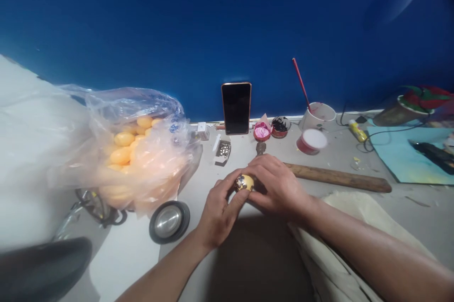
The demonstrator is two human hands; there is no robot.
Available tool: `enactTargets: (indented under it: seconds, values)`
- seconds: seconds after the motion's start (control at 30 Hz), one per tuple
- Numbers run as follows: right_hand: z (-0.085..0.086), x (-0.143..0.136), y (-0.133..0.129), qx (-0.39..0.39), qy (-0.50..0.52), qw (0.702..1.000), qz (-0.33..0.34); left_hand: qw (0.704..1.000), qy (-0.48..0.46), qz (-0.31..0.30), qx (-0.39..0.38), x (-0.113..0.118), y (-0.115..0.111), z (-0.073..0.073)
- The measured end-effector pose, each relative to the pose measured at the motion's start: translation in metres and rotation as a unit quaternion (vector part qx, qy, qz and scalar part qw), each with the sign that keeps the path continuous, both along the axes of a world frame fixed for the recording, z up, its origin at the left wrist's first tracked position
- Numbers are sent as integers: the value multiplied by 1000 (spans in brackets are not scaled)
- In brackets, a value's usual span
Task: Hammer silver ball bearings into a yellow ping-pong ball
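A small yellow egg (pixel 250 182) with shiny silver studs on its left side is held between my hands, just above the table. My left hand (pixel 222 207) is closed around its left side, thumb in front and fingers behind. Against its right side, my right hand (pixel 275 186) is closed too, fingers curled over it. Beyond the hands stands an open little box (pixel 223 151) of small silver pieces that resemble the studs. A wooden handle (pixel 340 178) extends right from behind my right hand, and a dark lump (pixel 261 148) shows just past my fingers.
At left, a clear plastic bag (pixel 142 160) holds several yellow eggs, with a round metal-centred lid (pixel 168 220) before it. A phone (pixel 237 108) leans on the blue wall. Paint cups (pixel 262 132), a white cup (pixel 317 115) with a red stick and pale cloth (pixel 358 226) lie right.
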State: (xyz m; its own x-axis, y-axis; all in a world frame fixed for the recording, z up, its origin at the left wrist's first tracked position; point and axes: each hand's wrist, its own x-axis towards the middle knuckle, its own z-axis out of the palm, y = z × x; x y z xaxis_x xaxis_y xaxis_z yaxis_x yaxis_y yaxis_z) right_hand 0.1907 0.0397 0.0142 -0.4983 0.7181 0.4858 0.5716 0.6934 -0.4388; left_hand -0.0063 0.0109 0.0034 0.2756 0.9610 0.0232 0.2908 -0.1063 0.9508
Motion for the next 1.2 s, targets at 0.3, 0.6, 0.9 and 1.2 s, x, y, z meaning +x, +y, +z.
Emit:
enactTargets:
  seconds: [0.3, 0.6, 0.9, 1.2]
  values:
    - [-5, 1, 3, -47, 76, 996, 19, 993, -66, 94, -24, 3, 0, 6]
    - [1, 2, 2, -65, 82, 994, 31, 977, -183, 73, -84, 7, -2, 6]
    - [-1, 1, 5, -20, 116, 990, 78, 958, -254, 45, -124, 8, -3, 2]
    - [-4, 0, -1, -21, 94, 994, 44, 965, -223, 56, -124, 10, -6, 3]
